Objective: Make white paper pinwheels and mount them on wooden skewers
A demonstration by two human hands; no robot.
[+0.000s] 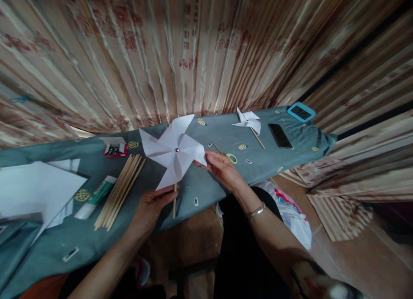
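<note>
A white paper pinwheel (185, 155) with a round silver pin at its centre stands up in front of me over the table. Its thin wooden stick (174, 206) is pinched between the thumb and fingers of my left hand (156, 202). The fingers of my right hand (222, 165) close on the tip of the pinwheel's right-hand blade. Just beyond my right hand lie yellow-handled scissors (231, 158). Left of the pinwheel, several wooden sticks (119, 191) lie in a bundle, beside a green and white glue tube (100, 193).
White paper sheets (35, 191) cover the table's left side. A small red box (115, 149) of pins sits behind the sticks. Further right are a smaller pinwheel (248, 119), a black phone (280, 135) and a blue-framed timer (301, 112). Curtains hang behind; a plastic bag (290, 217) is on the floor.
</note>
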